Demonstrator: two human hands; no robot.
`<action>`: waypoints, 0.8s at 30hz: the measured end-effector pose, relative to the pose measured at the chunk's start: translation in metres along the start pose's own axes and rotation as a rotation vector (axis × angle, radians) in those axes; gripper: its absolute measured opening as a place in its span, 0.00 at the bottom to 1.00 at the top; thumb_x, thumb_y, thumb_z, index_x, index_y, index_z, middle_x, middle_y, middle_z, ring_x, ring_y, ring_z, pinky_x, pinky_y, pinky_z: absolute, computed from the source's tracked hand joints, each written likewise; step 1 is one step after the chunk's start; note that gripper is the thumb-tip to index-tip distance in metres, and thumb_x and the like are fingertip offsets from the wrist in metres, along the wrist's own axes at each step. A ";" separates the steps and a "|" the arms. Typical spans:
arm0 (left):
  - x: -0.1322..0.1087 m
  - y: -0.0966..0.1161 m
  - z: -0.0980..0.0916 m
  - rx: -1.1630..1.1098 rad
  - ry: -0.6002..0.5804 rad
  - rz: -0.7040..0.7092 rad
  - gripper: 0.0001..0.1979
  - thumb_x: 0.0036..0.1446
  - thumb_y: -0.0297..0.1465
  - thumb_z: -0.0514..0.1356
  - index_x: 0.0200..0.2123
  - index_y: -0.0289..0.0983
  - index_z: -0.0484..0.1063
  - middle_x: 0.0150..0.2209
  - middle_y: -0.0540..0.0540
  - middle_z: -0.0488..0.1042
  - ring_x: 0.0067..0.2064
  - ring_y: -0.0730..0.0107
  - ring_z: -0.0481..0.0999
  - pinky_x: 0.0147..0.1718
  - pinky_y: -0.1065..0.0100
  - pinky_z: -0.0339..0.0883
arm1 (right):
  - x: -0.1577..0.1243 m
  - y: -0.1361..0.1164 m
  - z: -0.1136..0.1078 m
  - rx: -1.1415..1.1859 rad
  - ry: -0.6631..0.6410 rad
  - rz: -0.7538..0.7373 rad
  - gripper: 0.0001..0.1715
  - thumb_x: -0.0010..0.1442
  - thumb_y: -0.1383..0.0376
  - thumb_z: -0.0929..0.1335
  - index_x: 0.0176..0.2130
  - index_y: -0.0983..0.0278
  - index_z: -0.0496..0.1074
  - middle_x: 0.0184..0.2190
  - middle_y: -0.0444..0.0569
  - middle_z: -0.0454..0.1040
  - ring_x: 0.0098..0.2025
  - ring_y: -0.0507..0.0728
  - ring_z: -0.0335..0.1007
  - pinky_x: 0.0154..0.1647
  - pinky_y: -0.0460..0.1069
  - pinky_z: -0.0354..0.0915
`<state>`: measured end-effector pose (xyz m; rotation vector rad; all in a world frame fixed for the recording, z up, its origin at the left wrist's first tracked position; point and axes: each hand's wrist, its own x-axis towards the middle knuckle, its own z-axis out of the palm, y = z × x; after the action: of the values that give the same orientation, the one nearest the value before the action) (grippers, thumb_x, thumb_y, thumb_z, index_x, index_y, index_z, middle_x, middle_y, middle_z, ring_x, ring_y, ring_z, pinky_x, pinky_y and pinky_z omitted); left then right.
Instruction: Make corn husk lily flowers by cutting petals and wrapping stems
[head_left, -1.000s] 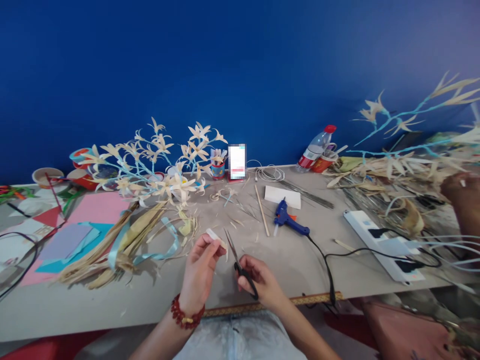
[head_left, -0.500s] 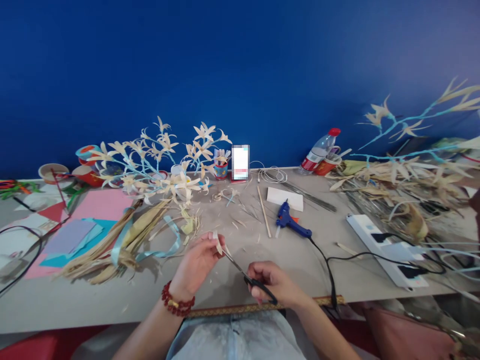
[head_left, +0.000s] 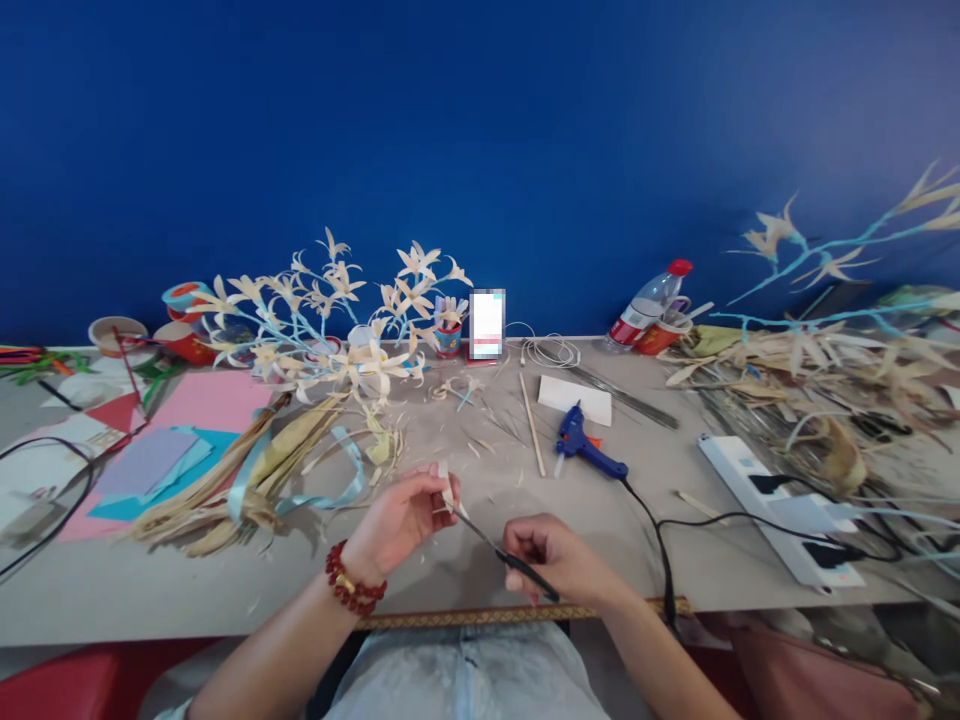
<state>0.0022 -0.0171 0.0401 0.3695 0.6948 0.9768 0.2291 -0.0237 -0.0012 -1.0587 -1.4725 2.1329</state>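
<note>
Between the thumb and fingers of my left hand (head_left: pixel 405 515) is a small pale strip of corn husk (head_left: pixel 448 490), held up over the table. My right hand (head_left: pixel 551 560) grips the black handles of a pair of scissors (head_left: pixel 480 530). Their blades point up and left, and the tips touch or nearly touch the strip's lower edge. The blades look almost closed. To the left lies a bundle of dried husks (head_left: pixel 225 490) wrapped with light blue ribbon (head_left: pixel 341 485). Behind it stand pale husk flowers (head_left: pixel 330 290) on blue stems.
A blue glue gun (head_left: pixel 585 450) lies to the right, its cord running to a white power strip (head_left: pixel 780 510). Nearby are a wooden stick (head_left: pixel 532 425), a plastic bottle (head_left: pixel 649 305) and a phone (head_left: pixel 487 325). Coloured paper (head_left: pixel 217 400) covers the left side; flower branches (head_left: pixel 832 235) jut in at right.
The scissors have turned to a more edge-on angle and their blades look closer together. The strip in my left hand has tilted slightly. The whole view has shifted a little.
</note>
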 end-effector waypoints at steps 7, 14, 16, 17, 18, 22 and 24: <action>0.001 0.001 -0.001 0.042 0.000 -0.009 0.06 0.54 0.22 0.57 0.26 0.33 0.68 0.30 0.47 0.69 0.30 0.72 0.69 0.31 0.68 0.65 | 0.001 0.003 -0.003 -0.037 0.029 0.012 0.28 0.42 0.52 0.77 0.22 0.63 0.59 0.14 0.36 0.63 0.15 0.48 0.60 0.16 0.41 0.53; 0.002 0.001 -0.001 0.055 0.014 -0.009 0.06 0.53 0.22 0.57 0.25 0.34 0.68 0.29 0.47 0.70 0.30 0.72 0.69 0.31 0.68 0.65 | 0.003 0.000 -0.006 -0.121 0.045 -0.026 0.29 0.40 0.52 0.78 0.21 0.62 0.57 0.14 0.34 0.57 0.16 0.46 0.53 0.16 0.41 0.49; 0.002 0.001 -0.002 0.067 0.007 0.002 0.06 0.53 0.22 0.58 0.25 0.34 0.68 0.29 0.47 0.70 0.30 0.72 0.69 0.31 0.68 0.65 | 0.003 -0.003 -0.006 -0.188 0.067 -0.057 0.29 0.39 0.53 0.78 0.20 0.63 0.57 0.14 0.34 0.55 0.17 0.45 0.48 0.17 0.41 0.45; 0.002 0.001 -0.003 0.073 0.002 0.009 0.06 0.53 0.23 0.59 0.25 0.34 0.68 0.29 0.47 0.70 0.30 0.72 0.69 0.31 0.68 0.65 | 0.003 -0.005 -0.007 -0.225 0.079 -0.073 0.29 0.39 0.53 0.78 0.20 0.63 0.57 0.15 0.34 0.54 0.18 0.45 0.46 0.17 0.42 0.44; 0.002 0.001 -0.003 0.079 -0.004 0.016 0.06 0.53 0.23 0.59 0.24 0.34 0.68 0.29 0.47 0.70 0.30 0.72 0.69 0.31 0.68 0.65 | 0.003 -0.007 -0.007 -0.259 0.093 -0.085 0.29 0.39 0.53 0.78 0.20 0.63 0.57 0.15 0.34 0.54 0.19 0.45 0.45 0.18 0.42 0.43; 0.000 0.001 -0.003 0.098 0.011 0.057 0.05 0.52 0.24 0.61 0.25 0.34 0.69 0.29 0.47 0.71 0.32 0.71 0.70 0.32 0.69 0.65 | 0.000 -0.013 -0.011 -0.342 0.116 -0.098 0.29 0.41 0.52 0.77 0.20 0.63 0.57 0.16 0.35 0.53 0.20 0.46 0.44 0.19 0.43 0.43; -0.001 0.002 -0.002 0.096 0.033 0.095 0.05 0.52 0.24 0.62 0.25 0.34 0.70 0.29 0.47 0.71 0.32 0.72 0.70 0.33 0.69 0.65 | -0.004 -0.012 -0.014 -0.356 0.083 -0.095 0.28 0.42 0.51 0.76 0.20 0.63 0.58 0.17 0.36 0.54 0.20 0.47 0.45 0.19 0.43 0.43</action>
<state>-0.0006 -0.0169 0.0398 0.4752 0.7612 1.0433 0.2408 -0.0121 0.0083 -1.1523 -1.8659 1.7797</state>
